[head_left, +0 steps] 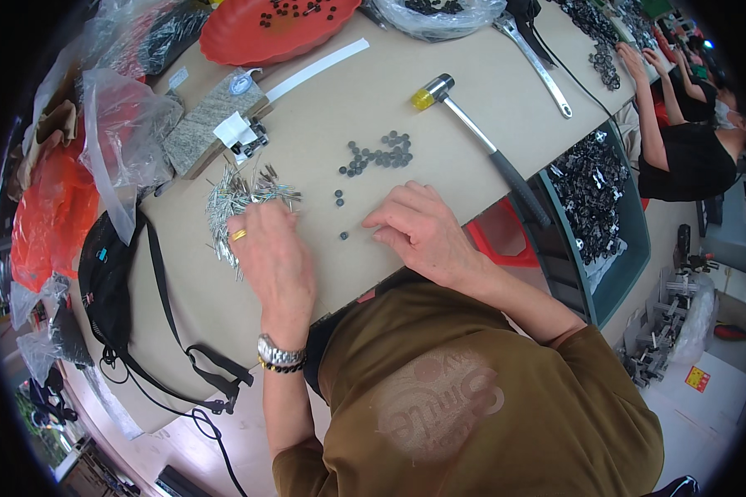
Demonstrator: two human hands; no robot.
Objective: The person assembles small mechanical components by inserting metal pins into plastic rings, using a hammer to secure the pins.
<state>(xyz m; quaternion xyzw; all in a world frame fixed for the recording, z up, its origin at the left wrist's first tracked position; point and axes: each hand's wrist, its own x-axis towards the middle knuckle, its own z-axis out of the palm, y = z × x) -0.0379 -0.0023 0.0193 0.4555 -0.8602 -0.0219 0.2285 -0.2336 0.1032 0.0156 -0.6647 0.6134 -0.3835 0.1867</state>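
Note:
My left hand (275, 253), with a ring and a wristwatch, reaches into a pile of thin silvery metal pins (228, 203). Its fingers are closed and bent downward among the pins; the fingertips are hidden, so whatever they grip cannot be made out. My right hand (419, 228) hovers over the table's near side, thumb and index finger a little apart with nothing visible between them. Just left of its fingertips lies a small dark round piece (344, 236). Two more like it lie farther off, and a loose cluster of dark round pieces (381, 155) spreads beyond.
A hammer (468, 124) with a yellow face lies at the right. Behind are an adjustable wrench (539, 66), a red dish (224, 37) and a stone-like block (211, 124). A black bag (108, 286) lies left; a bin (634, 248) of black parts stands right. Other people work at far right.

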